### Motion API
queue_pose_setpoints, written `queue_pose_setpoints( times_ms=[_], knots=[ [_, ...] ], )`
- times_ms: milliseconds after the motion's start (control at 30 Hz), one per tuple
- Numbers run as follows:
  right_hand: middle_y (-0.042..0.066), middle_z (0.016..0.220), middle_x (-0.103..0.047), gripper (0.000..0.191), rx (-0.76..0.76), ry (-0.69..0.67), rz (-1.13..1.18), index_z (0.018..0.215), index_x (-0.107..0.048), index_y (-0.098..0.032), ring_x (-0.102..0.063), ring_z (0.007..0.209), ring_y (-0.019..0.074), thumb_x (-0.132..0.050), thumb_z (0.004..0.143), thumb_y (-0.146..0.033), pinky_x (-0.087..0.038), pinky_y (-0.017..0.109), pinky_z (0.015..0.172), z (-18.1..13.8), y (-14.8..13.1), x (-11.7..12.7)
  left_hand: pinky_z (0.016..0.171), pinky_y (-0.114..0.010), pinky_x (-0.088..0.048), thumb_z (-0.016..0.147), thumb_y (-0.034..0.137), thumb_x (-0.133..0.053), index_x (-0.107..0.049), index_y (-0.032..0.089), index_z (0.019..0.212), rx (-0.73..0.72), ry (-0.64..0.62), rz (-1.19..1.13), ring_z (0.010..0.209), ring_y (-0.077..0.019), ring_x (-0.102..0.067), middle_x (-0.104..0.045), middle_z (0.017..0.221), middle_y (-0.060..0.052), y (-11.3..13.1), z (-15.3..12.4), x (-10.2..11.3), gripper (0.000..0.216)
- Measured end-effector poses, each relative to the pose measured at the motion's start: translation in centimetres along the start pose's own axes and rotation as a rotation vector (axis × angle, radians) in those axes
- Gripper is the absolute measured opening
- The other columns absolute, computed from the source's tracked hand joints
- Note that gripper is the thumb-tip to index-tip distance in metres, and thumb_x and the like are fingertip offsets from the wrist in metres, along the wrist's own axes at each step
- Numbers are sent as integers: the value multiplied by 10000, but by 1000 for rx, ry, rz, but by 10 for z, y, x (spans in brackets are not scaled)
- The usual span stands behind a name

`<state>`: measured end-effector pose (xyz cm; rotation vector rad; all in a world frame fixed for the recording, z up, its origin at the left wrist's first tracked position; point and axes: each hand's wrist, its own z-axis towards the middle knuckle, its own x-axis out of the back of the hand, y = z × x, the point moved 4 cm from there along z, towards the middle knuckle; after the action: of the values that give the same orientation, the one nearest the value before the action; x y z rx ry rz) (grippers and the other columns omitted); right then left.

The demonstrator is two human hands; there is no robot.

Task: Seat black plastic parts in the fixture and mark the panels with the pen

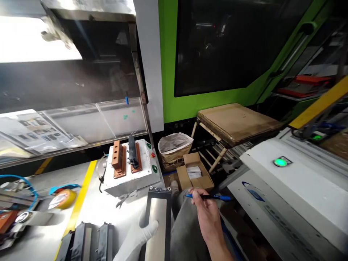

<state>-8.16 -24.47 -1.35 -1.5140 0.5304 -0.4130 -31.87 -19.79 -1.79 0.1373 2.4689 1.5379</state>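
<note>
My left hand (140, 235), in a white glove, grips the left edge of a long flat panel (157, 224) with a dark frame and a pale metal face, held upright over my lap. My bare right hand (208, 214) pinches a pen (209, 197) with a blue cap, lying level just right of the panel's top end. Grey trousers show between the two hands.
On the white table (92, 214) lie a white control box (130, 168) with copper fixtures and buttons, a yellow tape roll (63, 198) and several dark panels (87, 241). On the floor beyond sit a lined bin (174, 148), an open carton (194, 172) and a wooden stool (236, 123). A white machine (296, 181) with a green lamp stands to the right.
</note>
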Motion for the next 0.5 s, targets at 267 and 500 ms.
queue_pose_setpoints(
  times_ms=[267, 500],
  knots=[
    [-14, 670, -456, 435, -45, -1, -104, 816, -607, -197, -382, 620, 133, -586, 901, -623, -307, 259, 535, -4, -34, 8, 1075, -487, -492, 716, 428, -826, -555, 241, 1400, 143, -310, -45, 1179, -363, -659, -703, 1308, -135, 20, -26, -35, 759],
    [-23, 648, -450, 422, 23, -124, -245, 840, -640, -188, -368, 589, 125, -541, 933, -587, -328, 255, 538, -2, -34, 0, 1055, -446, -505, 760, 388, -799, -562, 250, 1403, 106, -388, -27, 1150, -320, -670, -683, 1346, -116, 23, -28, -39, 700]
  ],
)
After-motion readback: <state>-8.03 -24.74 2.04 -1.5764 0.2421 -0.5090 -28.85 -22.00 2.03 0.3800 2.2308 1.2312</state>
